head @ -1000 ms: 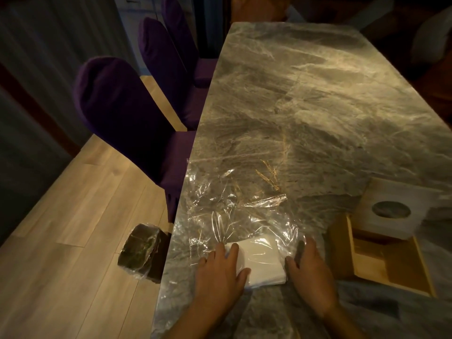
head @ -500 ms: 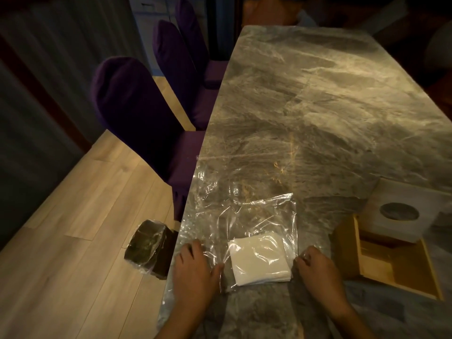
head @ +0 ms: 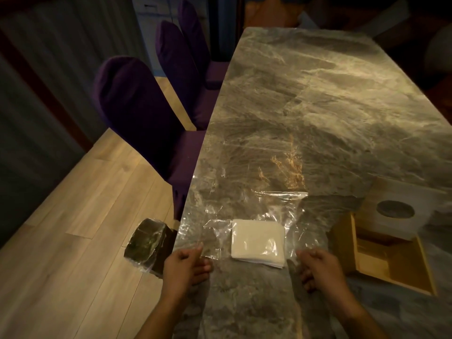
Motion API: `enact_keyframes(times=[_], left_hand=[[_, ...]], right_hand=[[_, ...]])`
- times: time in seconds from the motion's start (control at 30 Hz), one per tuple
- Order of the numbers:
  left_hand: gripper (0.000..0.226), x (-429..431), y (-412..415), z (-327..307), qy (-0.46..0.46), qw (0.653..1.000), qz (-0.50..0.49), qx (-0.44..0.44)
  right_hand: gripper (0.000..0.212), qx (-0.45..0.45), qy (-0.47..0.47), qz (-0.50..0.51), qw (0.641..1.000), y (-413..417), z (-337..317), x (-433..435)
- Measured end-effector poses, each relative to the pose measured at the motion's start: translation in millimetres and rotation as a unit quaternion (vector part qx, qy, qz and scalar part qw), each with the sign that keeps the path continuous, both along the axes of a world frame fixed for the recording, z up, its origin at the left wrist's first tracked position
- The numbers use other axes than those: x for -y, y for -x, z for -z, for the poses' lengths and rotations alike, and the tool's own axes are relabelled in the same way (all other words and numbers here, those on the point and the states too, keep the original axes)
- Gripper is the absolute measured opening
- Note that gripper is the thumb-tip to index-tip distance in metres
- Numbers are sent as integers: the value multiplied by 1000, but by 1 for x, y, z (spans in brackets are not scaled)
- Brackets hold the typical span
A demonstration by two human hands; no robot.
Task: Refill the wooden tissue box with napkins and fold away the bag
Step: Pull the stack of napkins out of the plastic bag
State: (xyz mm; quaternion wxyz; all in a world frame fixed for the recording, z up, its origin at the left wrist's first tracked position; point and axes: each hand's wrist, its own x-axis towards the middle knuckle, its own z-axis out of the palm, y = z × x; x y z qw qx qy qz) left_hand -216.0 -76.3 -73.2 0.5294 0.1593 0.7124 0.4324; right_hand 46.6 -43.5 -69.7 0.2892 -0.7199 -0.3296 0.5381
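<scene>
Clear plastic bag (head: 247,209) lying flat on marble table (head: 318,106), mouth end toward me. White napkin stack (head: 258,242) sitting at bag's near end, seemingly inside film. My left hand (head: 184,267) pinching bag's near left corner, fingers curled. My right hand (head: 318,267) gripping bag's near right edge, just beside napkins. Wooden tissue box (head: 391,263) lying open right of bag, its lid (head: 396,211) with round hole leaning on box's far edge. Purple chairs (head: 137,113) standing left of bag, along table edge.
</scene>
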Motion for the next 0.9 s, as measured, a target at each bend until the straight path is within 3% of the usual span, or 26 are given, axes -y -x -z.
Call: enact_keyframes(times=[0.13,0.27,0.37,0.53,0.9], left_hand=[[23,-3,7,1,22,999,23,32],[28,-21,10,-2,7,995,86,-56],[16,-31,7,1,7,990,112,-83],[10,-32,14,3,27,993,112,15],[15,-35,16,-18,60,981,157,101]], right_hand=[[20,-35,18,18,999,-1,3,7],[24,-31,12,2,999,0,0,8],[24,-30,17,-2,999,-2,-1,6],[24,-72,19,15,997,-3,-2,8],[30,-142,68,19,987,-2,-21,2]])
